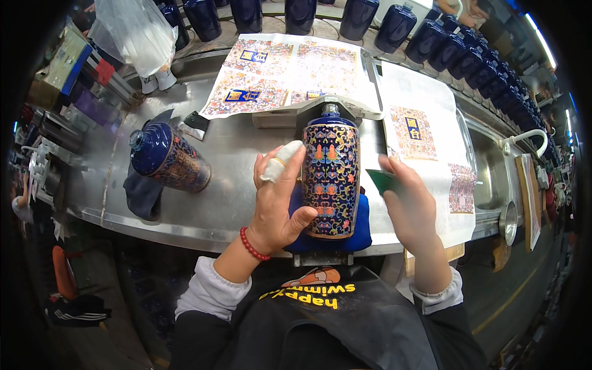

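A dark blue bottle [331, 179] with a colourful floral pattern lies on its side, neck pointing away from me, on a blue cloth pad [364, 222] over a metal stand. My left hand [275, 200] is at the bottle's left side, fingers stretched and apart, with the thumb tip at its lower edge. White wrapping with a band covers one fingertip. To the right of the bottle, apart from it, my right hand [410, 206] pinches a green scraper [381, 180]; this hand is slightly blurred.
Another patterned bottle [169, 157] leans on a dark cloth [142, 194] at left. Printed pattern sheets [296, 68] lie behind, with more sheets [425, 98] at right beside a sink [487, 154]. Plain blue bottles [394, 28] line the back. A plastic bag [135, 37] hangs upper left.
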